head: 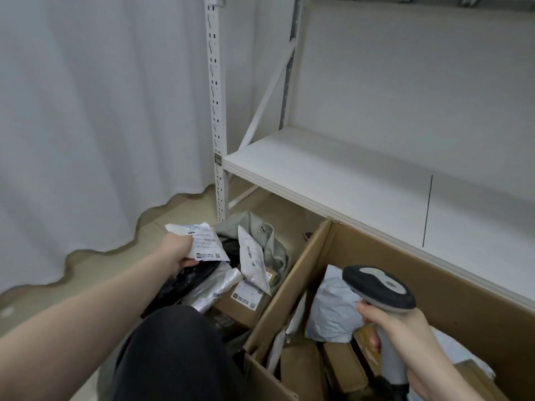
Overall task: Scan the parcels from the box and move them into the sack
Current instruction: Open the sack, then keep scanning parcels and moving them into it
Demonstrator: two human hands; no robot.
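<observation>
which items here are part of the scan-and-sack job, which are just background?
Job:
- left hand gripping a white labelled parcel over the sack
- right hand gripping the scanner
- cardboard box with a grey parcel inside

Background:
- white shelf
- shelf upright
- curtain

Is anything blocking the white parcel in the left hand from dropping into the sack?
Nothing visible does. The left hand holds the white parcel right above the open sack, which already holds a pile of parcels.
</observation>
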